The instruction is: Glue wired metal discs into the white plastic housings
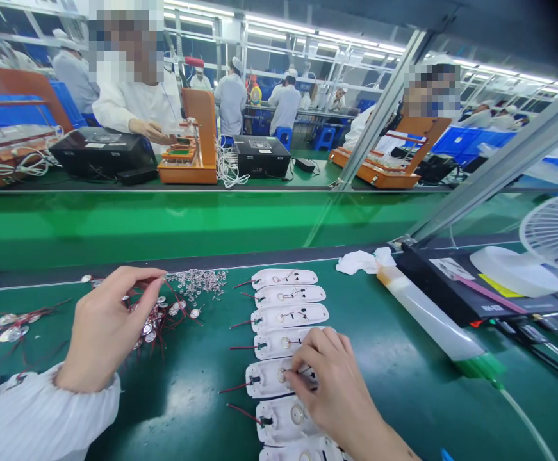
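My left hand (pixel 100 326) is raised over the left of the bench, thumb and forefinger pinched together; whatever is between the tips is too small to make out. Just beyond the fingertips lies a heap of small clear parts (pixel 199 283). Under that hand are round metal discs with red wires (pixel 150 334). My right hand (pixel 339 384) bends over a row of white plastic shells (pixel 271 379), its thumb and forefinger closed at a round disc in one of them. The fingers hide part of this shell and any small piece they hold. Red wires stick out from the shells' left ends.
A glue syringe (pixel 427 314) with a green end lies right of the shells, near crumpled white tissue (pixel 358 261). Behind it are a black control box (pixel 480 288) and a white fan (pixel 557 230). Across the green conveyor (pixel 163 221), people work at orange fixtures (pixel 199 137).
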`<state>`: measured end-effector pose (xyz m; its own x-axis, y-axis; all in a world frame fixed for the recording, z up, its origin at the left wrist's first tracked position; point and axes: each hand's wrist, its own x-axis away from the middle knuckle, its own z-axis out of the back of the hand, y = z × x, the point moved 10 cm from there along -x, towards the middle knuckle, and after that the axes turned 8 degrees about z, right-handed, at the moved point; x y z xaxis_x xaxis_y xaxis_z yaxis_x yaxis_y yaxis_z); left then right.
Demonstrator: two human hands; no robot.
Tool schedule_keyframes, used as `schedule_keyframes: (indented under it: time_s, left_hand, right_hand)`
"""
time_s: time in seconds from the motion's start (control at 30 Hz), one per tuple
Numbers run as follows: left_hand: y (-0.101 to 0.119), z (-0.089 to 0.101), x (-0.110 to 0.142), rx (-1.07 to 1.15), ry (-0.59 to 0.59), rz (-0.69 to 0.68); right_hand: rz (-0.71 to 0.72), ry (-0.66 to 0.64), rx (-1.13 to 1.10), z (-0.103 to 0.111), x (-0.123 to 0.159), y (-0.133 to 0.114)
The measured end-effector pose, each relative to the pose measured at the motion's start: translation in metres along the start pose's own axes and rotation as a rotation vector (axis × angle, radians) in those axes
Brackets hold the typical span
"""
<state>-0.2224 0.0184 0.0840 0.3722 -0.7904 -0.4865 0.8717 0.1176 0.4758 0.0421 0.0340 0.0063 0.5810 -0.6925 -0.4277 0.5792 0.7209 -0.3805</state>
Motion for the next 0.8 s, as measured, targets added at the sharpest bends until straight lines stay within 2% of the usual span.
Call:
schedule_keyframes:
  time_s: [0.17, 0.37, 0.43, 0.53, 0.63, 0.73, 0.8]
  left_hand:
    - [0.006, 0.001, 0.003, 0.038, -0.017, -0.001]
    - [0.012, 0.002, 0.01, 0.153, -0.062, 0.052]
    - [0.018, 0.0, 0.016, 0.205, -0.093, 0.047]
    - [0.035, -0.012, 0.031, 0.323, -0.189, 0.036]
    - [0.061, -0.03, 0.053, 0.476, -0.345, 0.023]
    - [0.081, -0.044, 0.073, 0.579, -0.48, 0.053]
    - [0.084, -0.047, 0.082, 0.602, -0.513, 0.095]
  right_hand:
    - [0.138, -0.134, -0.033, 0.003, 0.0, -0.011]
    - [0.237, -0.063, 0.042, -0.012, 0.009, -0.012]
    - [0.233, -0.03, 0.017, -0.006, 0.006, -0.013]
    - [0.167, 0.026, -0.079, 0.02, -0.005, -0.018]
    - [0.114, 0.055, -0.167, 0.041, -0.016, -0.034]
    - [0.173, 0.008, -0.168, 0.037, -0.019, -0.059]
    - [0.224, 0.023, -0.145, 0.033, -0.017, -0.07]
